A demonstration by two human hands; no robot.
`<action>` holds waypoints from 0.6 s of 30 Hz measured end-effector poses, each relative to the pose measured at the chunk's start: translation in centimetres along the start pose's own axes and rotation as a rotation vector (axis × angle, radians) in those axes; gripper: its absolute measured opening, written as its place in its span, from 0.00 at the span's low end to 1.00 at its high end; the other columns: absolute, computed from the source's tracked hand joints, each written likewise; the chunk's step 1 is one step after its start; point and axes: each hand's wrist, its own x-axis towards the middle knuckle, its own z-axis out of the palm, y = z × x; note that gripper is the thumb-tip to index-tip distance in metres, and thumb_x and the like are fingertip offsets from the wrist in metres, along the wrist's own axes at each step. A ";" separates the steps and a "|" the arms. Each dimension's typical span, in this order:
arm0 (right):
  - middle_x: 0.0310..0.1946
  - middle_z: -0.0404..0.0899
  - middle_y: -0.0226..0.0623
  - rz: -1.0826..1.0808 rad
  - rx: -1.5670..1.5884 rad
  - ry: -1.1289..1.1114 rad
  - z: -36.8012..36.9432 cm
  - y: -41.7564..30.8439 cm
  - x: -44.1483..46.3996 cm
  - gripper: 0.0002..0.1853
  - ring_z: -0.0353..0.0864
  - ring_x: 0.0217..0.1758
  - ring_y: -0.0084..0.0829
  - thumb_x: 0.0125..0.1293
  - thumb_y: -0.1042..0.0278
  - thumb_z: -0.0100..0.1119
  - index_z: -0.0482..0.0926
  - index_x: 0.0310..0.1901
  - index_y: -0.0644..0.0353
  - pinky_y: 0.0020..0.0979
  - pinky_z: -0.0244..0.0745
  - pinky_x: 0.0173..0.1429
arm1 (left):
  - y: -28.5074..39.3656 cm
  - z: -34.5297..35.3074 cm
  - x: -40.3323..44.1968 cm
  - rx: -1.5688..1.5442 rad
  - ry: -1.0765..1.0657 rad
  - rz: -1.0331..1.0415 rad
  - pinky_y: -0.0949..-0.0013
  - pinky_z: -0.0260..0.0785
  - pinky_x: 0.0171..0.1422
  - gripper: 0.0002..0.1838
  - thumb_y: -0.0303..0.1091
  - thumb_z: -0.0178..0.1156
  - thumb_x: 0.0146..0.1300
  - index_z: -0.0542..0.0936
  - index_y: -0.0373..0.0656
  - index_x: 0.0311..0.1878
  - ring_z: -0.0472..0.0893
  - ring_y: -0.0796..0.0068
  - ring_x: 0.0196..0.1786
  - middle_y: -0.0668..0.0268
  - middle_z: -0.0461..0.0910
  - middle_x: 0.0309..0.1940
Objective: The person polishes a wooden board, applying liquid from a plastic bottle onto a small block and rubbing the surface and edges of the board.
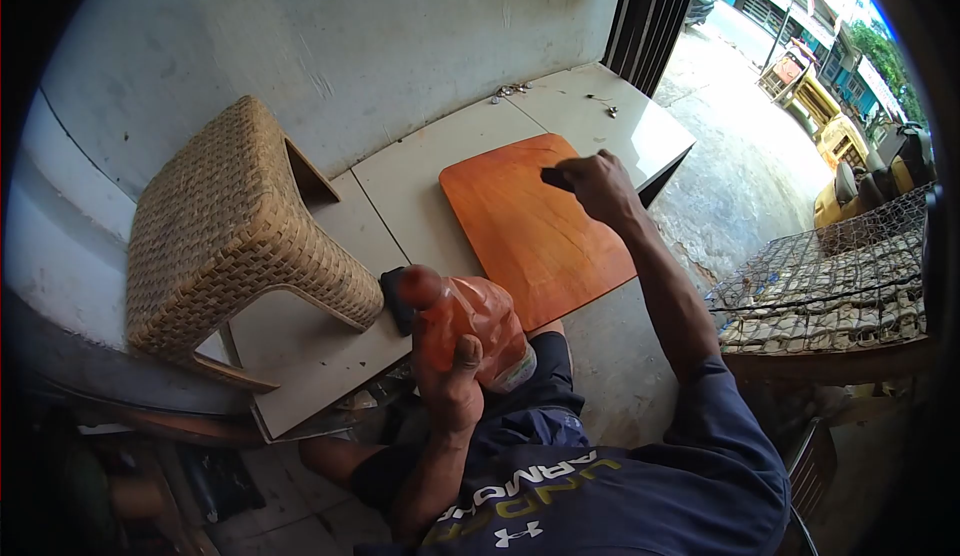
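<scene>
My left hand (452, 388) is wrapped round a crumpled clear plastic bottle (485, 324) stained orange-red, its neck pointing up and to the left. My right hand (605, 191) is closed on a small dark pad (556, 178) over the far right part of an orange-stained wooden board (525, 221). I cannot tell whether the pad touches the surface. The board has rounded corners and streaky colour, and its near edge reaches toward my knee.
A woven stool (215, 216) stands at left on the white tiled bench (385, 171). Beside its leg sits a black object (396, 301), partly hidden by the bottle. Small metal bits (513, 90) lie by the wall. At right is a netted rack (825, 286); a person's limb (140, 498) shows lower left.
</scene>
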 end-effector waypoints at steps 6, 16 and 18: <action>0.40 0.90 0.43 -0.057 -0.045 0.014 6.6 2.7 7.7 0.17 0.83 0.47 0.48 0.63 0.76 0.58 0.91 0.50 0.52 0.45 0.81 0.54 | -0.8 0.1 -0.2 -0.027 0.031 0.017 0.56 0.60 0.79 0.50 0.55 0.70 0.67 0.55 0.39 0.80 0.68 0.63 0.74 0.61 0.67 0.70; 0.34 0.88 0.49 0.013 -0.019 -0.155 2.4 1.9 5.1 0.17 0.89 0.38 0.48 0.60 0.78 0.56 0.92 0.45 0.54 0.44 0.82 0.45 | -0.6 0.3 0.0 -0.017 -0.011 -0.007 0.56 0.60 0.79 0.49 0.53 0.69 0.67 0.56 0.37 0.80 0.67 0.63 0.75 0.60 0.67 0.71; 0.35 0.88 0.50 0.064 0.074 0.002 4.2 2.1 7.1 0.15 0.88 0.40 0.50 0.61 0.77 0.56 0.91 0.44 0.56 0.45 0.83 0.48 | -0.1 0.7 0.0 -0.021 0.002 0.004 0.57 0.61 0.79 0.48 0.53 0.69 0.68 0.57 0.36 0.79 0.68 0.64 0.74 0.60 0.67 0.70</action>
